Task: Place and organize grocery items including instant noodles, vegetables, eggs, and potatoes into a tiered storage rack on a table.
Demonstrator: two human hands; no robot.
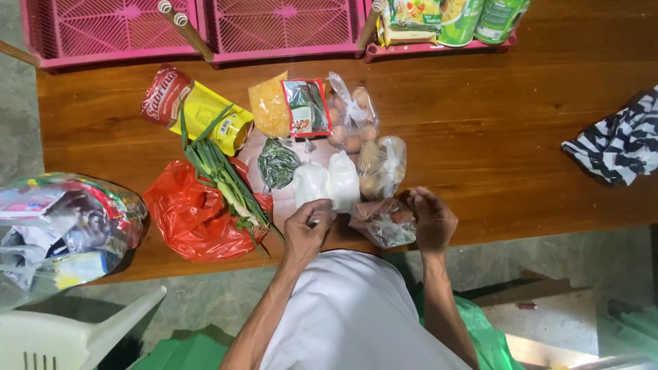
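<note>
1. Nearest the body, the left hand (307, 229) is seen w/ fingers pinched shut on the lower edge of a small white bag (310, 183), which lies on the wooden table (514, 137) just beyond the knuckles.
2. The right hand (433, 220) is curled against the right end of a clear bag w/ brown contents (384, 223). It is touching, but whether it is actually gripped can't be told.
3. Step in hand, as judged: small tied bags at the table's near edge are being handled and set apart, one per hand.
4. A next move would call for a firm hold at the knot, since thin plastic slips and egg bags (382, 164) lie just beside.
5. A second white bag (343, 179) is touching the first. A bag of green chillies (277, 163) is found to its left.
6. Further left, spring onions (223, 175) are laid over a red plastic bag (192, 219).
7. At the far edge, pink crates (116, 27) are lined up.
</note>
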